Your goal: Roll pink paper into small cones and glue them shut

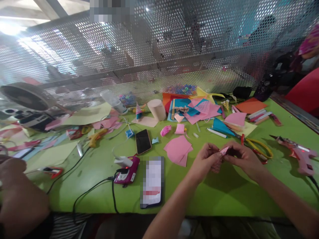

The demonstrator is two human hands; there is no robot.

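Note:
Both my hands meet over the right part of the green table. My left hand pinches a small piece of pink paper that looks rolled or folded. From the other side, my right hand grips the same pink paper, fingers curled in. Its lower part is partly hidden by my fingers. Just left of my hands lie rounded pink paper pieces. Close behind my right hand are scissors with yellow and red handles, and a white pen.
A pink glue gun rests at the right. Two phones and a purple power adapter with cables lie left of centre. Coloured paper sheets are piled before the perforated metal screen. Another person's arm reaches in at far left.

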